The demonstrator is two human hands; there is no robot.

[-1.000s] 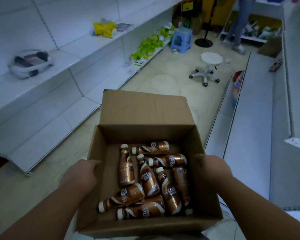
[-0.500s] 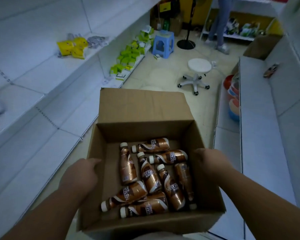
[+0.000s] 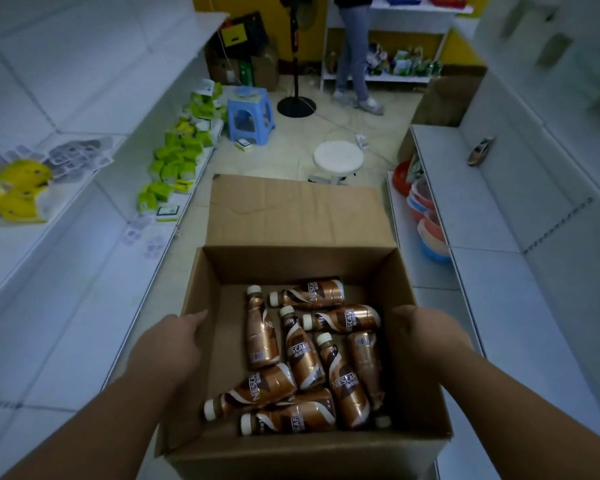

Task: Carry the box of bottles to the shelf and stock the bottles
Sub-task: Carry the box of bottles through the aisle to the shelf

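Observation:
I hold an open cardboard box [image 3: 298, 216] in front of me, its far flap folded outward. Several brown coffee bottles [image 3: 302, 355] with white caps lie jumbled on its bottom. My left hand [image 3: 168, 344] grips the box's left wall and my right hand [image 3: 430, 332] grips its right wall. White shelves run along both sides: the left shelf [image 3: 66, 258] and the right shelf [image 3: 499, 216].
Ahead in the aisle stand a white round stool [image 3: 338, 157], a blue plastic stool [image 3: 250, 116] and a black fan stand [image 3: 296, 105]. A person [image 3: 354, 64] stands at the far shelf. Green packs [image 3: 177, 157] and yellow bags [image 3: 11, 192] lie on the left shelves, coloured bowls [image 3: 426, 220] on the right.
I have walked forward along the aisle with the box; the stools and far shelf are nearer and the view has swung rightward. Both hands keep the same grip.

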